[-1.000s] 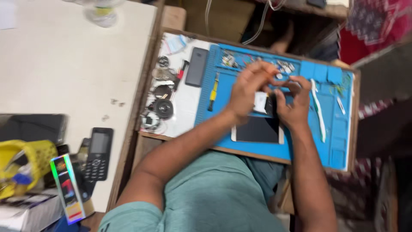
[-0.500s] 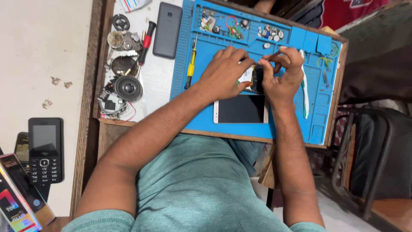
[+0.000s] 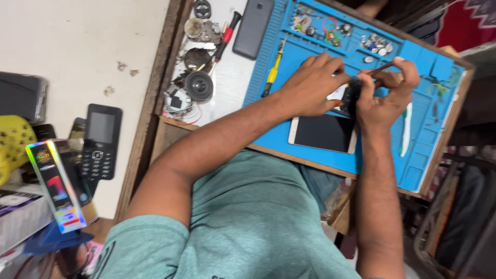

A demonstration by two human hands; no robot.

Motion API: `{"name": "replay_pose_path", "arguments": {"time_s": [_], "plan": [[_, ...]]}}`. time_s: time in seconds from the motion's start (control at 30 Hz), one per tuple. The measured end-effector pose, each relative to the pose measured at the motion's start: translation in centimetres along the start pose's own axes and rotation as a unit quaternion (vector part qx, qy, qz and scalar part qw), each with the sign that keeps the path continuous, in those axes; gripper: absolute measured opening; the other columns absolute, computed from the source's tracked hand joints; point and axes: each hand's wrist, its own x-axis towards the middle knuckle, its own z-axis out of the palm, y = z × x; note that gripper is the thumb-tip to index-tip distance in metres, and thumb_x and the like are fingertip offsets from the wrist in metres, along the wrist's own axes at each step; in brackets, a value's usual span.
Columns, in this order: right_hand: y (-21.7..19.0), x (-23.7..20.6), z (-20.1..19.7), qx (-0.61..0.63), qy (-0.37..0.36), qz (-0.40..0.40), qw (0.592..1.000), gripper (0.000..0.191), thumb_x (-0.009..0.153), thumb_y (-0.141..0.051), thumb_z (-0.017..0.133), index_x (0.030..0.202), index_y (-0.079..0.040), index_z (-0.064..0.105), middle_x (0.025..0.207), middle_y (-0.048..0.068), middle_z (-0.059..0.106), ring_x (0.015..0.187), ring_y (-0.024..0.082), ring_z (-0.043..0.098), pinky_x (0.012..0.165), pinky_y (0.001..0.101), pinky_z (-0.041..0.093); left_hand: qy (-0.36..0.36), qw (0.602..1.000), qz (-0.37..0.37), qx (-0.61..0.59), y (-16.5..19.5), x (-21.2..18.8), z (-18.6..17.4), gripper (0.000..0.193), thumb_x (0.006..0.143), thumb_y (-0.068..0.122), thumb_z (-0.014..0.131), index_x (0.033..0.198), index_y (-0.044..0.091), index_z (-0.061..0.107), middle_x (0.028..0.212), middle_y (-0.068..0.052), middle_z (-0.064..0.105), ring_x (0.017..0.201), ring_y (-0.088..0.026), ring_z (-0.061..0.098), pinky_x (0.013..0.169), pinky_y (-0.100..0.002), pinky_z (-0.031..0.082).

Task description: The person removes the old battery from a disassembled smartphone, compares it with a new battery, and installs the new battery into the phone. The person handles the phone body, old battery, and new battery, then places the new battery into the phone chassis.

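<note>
Both my hands meet over a blue work mat (image 3: 418, 155). My left hand (image 3: 310, 85) holds down a small dark device (image 3: 347, 98) with a white patch on it. My right hand (image 3: 385, 98) presses against the same device and pinches a thin brown tool (image 3: 380, 68) between thumb and forefinger. Just below the hands a white-framed smartphone (image 3: 323, 133) lies face up on the mat. My fingers hide most of the small device.
A yellow screwdriver (image 3: 274, 70), a red-handled screwdriver (image 3: 226, 39), a dark slab phone (image 3: 253, 26) and round speakers (image 3: 199, 85) lie left of the hands. Small parts (image 3: 330, 28) fill the mat's top trays. A keypad phone (image 3: 99, 140) and shiny box (image 3: 54, 183) sit far left.
The view has shifted and moved closer. Both hands stay together on the small device above the smartphone, and the thin tool now shows in my right fingers.
</note>
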Motion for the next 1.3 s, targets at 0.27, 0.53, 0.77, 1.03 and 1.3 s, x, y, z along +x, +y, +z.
{"name": "replay_pose_path", "arguments": {"time_s": [0.27, 0.53, 0.77, 1.03, 1.3], "plan": [[-0.9, 0.0, -0.2, -0.009, -0.033, -0.052, 0.998, 0.072, 0.109, 0.01, 0.073, 0.153, -0.015, 0.022, 0.118, 0.025, 0.067, 0.094, 0.026, 0.077, 0.077, 0.028, 0.064, -0.028, 0.999, -0.018, -0.014, 0.3, -0.2, -0.7, 0.062, 0.073, 0.038, 0.09, 0.123, 0.011, 0.067, 0.118, -0.01, 0.056, 0.113, -0.031, 0.051, 0.097, -0.048, 0.043], [1.1, -1.1, -3.3, 0.062, 0.031, 0.051, 0.996, 0.067, 0.122, 0.009, 0.067, 0.156, -0.019, 0.016, 0.111, 0.017, 0.075, 0.104, 0.023, 0.076, 0.093, 0.0281, 0.066, -0.035, 0.998, -0.021, -0.038, 0.6, 0.1, -1.3, 0.063, 0.067, 0.038, 0.094, 0.118, 0.01, 0.068, 0.118, -0.011, 0.056, 0.115, -0.032, 0.051, 0.099, -0.05, 0.042], [1.4, -1.0, -3.6, 0.043, -0.01, 0.06, 0.997, 0.066, 0.115, 0.011, 0.067, 0.151, -0.015, 0.019, 0.111, 0.018, 0.074, 0.104, 0.023, 0.078, 0.083, 0.026, 0.065, -0.057, 0.997, -0.036, -0.032, 0.8, 0.2, -1.4, 0.06, 0.067, 0.04, 0.094, 0.114, 0.011, 0.07, 0.117, -0.009, 0.056, 0.114, -0.031, 0.05, 0.099, -0.048, 0.042], [0.4, -0.4, -3.4, 0.009, -0.039, 0.07, 0.997, 0.064, 0.11, 0.009, 0.068, 0.147, -0.015, 0.021, 0.107, 0.017, 0.074, 0.101, 0.023, 0.079, 0.082, 0.0274, 0.064, -0.078, 0.996, -0.04, -0.023, 1.0, 0.5, -1.9, 0.044, 0.068, 0.039, 0.094, 0.086, 0.011, 0.064, 0.118, -0.009, 0.056, 0.114, -0.031, 0.049, 0.096, -0.048, 0.041], [-0.4, 0.0, -3.3, -0.063, -0.025, 0.089, 0.994, 0.063, 0.109, -0.001, 0.077, 0.146, -0.015, 0.028, 0.103, 0.014, 0.078, 0.096, 0.023, 0.081, 0.08, 0.0307, 0.065, -0.081, 0.995, -0.043, -0.033, 1.0, 0.2, -1.8, 0.043, 0.067, 0.038, 0.094, 0.075, 0.011, 0.061, 0.121, -0.011, 0.056, 0.116, -0.032, 0.049, 0.098, -0.048, 0.041]]}}
